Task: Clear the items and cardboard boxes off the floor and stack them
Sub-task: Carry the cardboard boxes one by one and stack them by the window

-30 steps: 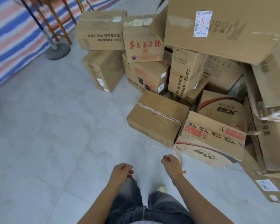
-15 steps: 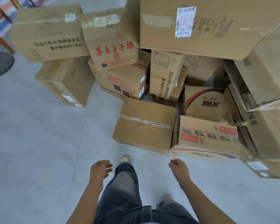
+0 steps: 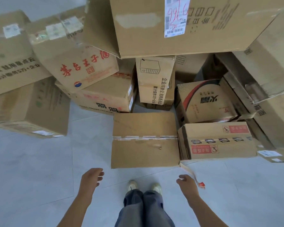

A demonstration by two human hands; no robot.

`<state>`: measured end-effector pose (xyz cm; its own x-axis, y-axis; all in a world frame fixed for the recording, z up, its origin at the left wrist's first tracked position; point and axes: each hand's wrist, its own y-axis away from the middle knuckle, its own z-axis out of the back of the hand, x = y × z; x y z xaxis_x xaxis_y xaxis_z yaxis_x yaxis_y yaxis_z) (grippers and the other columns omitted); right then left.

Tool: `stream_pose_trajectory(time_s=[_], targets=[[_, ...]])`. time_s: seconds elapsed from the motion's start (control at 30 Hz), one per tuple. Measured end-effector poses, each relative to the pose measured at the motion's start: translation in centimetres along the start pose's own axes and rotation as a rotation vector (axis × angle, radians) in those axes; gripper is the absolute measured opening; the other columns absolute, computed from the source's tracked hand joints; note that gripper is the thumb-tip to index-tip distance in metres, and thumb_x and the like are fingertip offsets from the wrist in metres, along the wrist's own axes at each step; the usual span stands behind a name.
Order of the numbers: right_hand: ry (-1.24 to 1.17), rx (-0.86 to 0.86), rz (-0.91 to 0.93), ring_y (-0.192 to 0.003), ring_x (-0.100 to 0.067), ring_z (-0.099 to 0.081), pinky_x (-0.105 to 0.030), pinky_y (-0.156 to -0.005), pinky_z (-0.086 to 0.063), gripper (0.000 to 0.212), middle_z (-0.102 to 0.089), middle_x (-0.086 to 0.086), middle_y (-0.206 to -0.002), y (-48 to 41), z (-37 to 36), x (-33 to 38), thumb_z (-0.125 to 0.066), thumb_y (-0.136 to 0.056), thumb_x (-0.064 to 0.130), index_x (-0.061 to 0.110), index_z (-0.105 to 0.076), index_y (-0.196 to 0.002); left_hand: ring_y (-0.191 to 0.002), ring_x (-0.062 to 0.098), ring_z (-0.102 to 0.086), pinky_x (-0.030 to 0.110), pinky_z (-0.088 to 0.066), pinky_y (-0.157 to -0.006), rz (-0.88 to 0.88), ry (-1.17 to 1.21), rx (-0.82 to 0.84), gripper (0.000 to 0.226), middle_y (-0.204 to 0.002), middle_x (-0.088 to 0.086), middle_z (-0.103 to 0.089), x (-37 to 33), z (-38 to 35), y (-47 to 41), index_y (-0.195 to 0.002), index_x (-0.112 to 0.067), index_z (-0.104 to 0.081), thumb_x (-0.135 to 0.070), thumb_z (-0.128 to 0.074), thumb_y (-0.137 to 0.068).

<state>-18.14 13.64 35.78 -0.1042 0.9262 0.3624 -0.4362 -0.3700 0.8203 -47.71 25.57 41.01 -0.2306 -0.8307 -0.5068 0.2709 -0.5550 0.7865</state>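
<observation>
A plain taped cardboard box [image 3: 144, 140] lies on the floor right in front of my feet. To its right sits a box with red labels [image 3: 216, 140], and a strip of tape with a red end [image 3: 201, 184] trails from it. Behind them rises a pile of cardboard boxes, topped by a large box with a shipping label [image 3: 179, 27]. My left hand [image 3: 90, 179] hangs below the plain box's left corner, fingers loosely curled and holding nothing. My right hand [image 3: 186, 182] hovers below the box's right corner, also holding nothing, beside the tape strip.
A box with red characters [image 3: 75, 63] leans on the pile at left, above two stacked boxes [image 3: 31, 105]. An open box with a red and black print [image 3: 206, 102] sits behind the red-label box. Grey floor tiles [image 3: 31, 169] spread to the left and behind me.
I have stepped closer to the pile, so the plain box now lies at my feet. Both hands have spread apart and moved towards the box's two near corners.
</observation>
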Motion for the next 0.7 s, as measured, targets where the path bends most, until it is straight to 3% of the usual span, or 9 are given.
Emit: stream_pose_trajectory(time_s=[0.17,0.2,0.33,0.37,0.43,0.5,0.57,0.63,0.7], targets=[[0.055,-0.021,-0.002,-0.092,-0.018,-0.048,-0.021,-0.079,-0.033,0.040,-0.057,-0.011,-0.119,-12.3,-2.0,-1.2,-0.050,-0.091,0.009,0.004,-0.049,-0.130,-0.097,0.024,-0.049,0.037,-0.039,-0.085,-0.040,-0.040,0.003,0.011,-0.107,0.008,-0.052,2.5,-6.6,-11.0,-0.104,-0.008,-0.055,-0.012,-0.050,-0.095],[0.103,-0.010,-0.005,-0.094,-0.017,-0.047,-0.021,-0.079,-0.032,0.041,-0.056,-0.011,-0.123,-15.0,-2.7,-2.0,-0.050,-0.091,0.011,0.005,-0.047,-0.132,-0.091,0.022,-0.049,0.034,-0.039,-0.081,-0.027,-0.047,0.005,0.006,-0.104,0.006,-0.050,3.3,-7.9,-13.2,-0.097,-0.010,-0.054,-0.011,-0.048,-0.096],[0.135,-0.055,-0.044,-0.095,-0.028,-0.052,-0.033,-0.081,-0.041,0.052,-0.055,-0.016,-0.119,-24.3,-6.0,-5.9,-0.057,-0.083,0.010,0.003,-0.045,-0.133,-0.068,0.015,-0.043,0.027,-0.034,-0.061,0.001,-0.081,-0.044,0.027,-0.088,0.005,-0.045,7.0,-12.1,-21.7,-0.071,-0.015,-0.047,-0.008,-0.043,-0.097],[0.117,-0.091,-0.055,-0.094,-0.030,-0.053,-0.035,-0.080,-0.042,0.053,-0.055,-0.021,-0.119,-26.4,-6.6,-6.8,-0.059,-0.080,0.008,0.000,-0.046,-0.131,-0.069,0.016,-0.045,0.027,-0.036,-0.061,0.003,-0.105,-0.054,0.024,-0.092,0.006,-0.046,7.7,-12.8,-23.5,-0.074,-0.012,-0.050,-0.007,-0.043,-0.097],[0.100,-0.132,-0.068,-0.101,-0.036,-0.054,-0.036,-0.079,-0.041,0.054,-0.052,-0.025,-0.120,-30.1,-7.6,-8.4,-0.063,-0.077,0.007,-0.005,-0.046,-0.127,-0.094,0.031,-0.052,0.035,-0.041,-0.078,0.047,-0.140,-0.074,0.019,-0.112,0.013,-0.049,9.2,-13.8,-26.4,-0.109,0.001,-0.057,-0.008,-0.047,-0.094],[0.059,-0.128,-0.046,-0.100,-0.036,-0.054,-0.038,-0.075,-0.041,0.053,-0.055,-0.023,-0.108,-32.1,-8.1,-9.3,-0.066,-0.071,0.013,-0.002,-0.048,-0.118,-0.125,0.037,-0.042,0.042,-0.035,-0.100,0.109,-0.173,-0.066,0.067,-0.140,0.018,-0.041,10.9,-14.2,-29.2,-0.142,-0.002,-0.034,-0.021,-0.061,-0.083],[-0.001,-0.117,-0.031,-0.086,-0.028,-0.051,-0.041,-0.073,-0.043,0.045,-0.053,-0.013,-0.088,-32.9,-8.5,-9.8,-0.068,-0.067,0.013,0.006,-0.047,-0.106,-0.131,0.040,-0.035,0.047,-0.031,-0.108,0.150,-0.220,-0.031,0.088,-0.148,0.020,-0.031,12.7,-14.5,-31.5,-0.148,-0.008,-0.021,-0.030,-0.064,-0.074],[-0.032,-0.110,-0.021,-0.083,-0.024,-0.046,-0.034,-0.070,-0.039,0.049,-0.048,-0.007,-0.085,-33.6,-8.6,-10.4,-0.067,-0.073,-0.006,0.004,-0.044,-0.115,-0.130,0.039,-0.034,0.049,-0.029,-0.108,0.210,-0.188,-0.038,0.076,-0.147,0.019,-0.031,14.4,-14.9,-33.1,-0.148,-0.010,-0.018,-0.019,-0.061,-0.086],[-0.073,-0.112,0.016,-0.089,-0.025,-0.046,-0.032,-0.071,-0.038,0.065,-0.048,-0.008,-0.097,-34.1,-8.6,-10.9,-0.060,-0.072,-0.018,0.002,-0.037,-0.129,-0.129,0.038,-0.034,0.048,-0.028,-0.106,0.229,-0.152,-0.080,0.064,-0.144,0.018,-0.034,14.9,-15.1,-33.8,-0.146,-0.008,-0.022,-0.010,-0.055,-0.091]])
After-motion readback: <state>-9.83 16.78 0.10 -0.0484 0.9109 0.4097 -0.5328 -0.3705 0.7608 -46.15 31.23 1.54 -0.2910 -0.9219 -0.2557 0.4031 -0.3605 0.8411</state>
